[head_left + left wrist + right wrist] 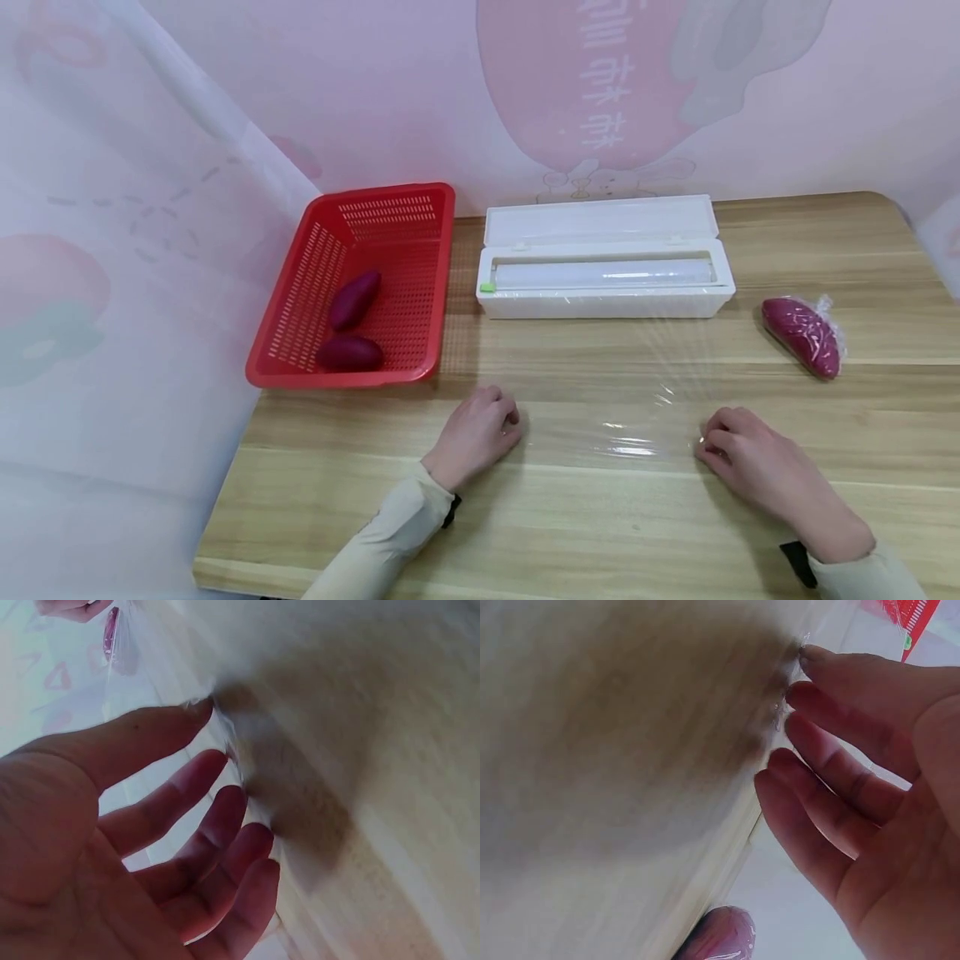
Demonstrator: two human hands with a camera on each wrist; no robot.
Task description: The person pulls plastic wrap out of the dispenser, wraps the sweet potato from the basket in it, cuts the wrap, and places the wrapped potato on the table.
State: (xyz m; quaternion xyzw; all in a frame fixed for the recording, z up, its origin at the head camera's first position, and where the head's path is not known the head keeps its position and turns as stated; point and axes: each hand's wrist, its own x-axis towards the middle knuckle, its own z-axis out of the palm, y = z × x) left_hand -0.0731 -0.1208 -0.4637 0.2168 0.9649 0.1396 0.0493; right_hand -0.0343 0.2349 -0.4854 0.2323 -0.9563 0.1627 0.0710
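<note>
A clear sheet of plastic wrap (630,442) stretches over the wooden table from a white dispenser box (603,304) to both hands. My left hand (476,433) pinches the sheet's near left corner, fingers curved down close over the tabletop. At the near right corner, my right hand (750,462) grips the film between thumb and fingers. In the left wrist view, film gathers at the thumb tip (199,712); the right wrist view shows crinkled film by the fingertips (799,694). The dispenser's lid (600,223) stands raised, and a roll (603,273) of wrap lies inside.
Left of the dispenser sits a red plastic basket (442,275) holding two purple sweet potatoes (351,354). A film-wrapped purple sweet potato (804,335) lies on the table (885,450) to the right. A printed curtain (375,92) hangs behind and along the left side.
</note>
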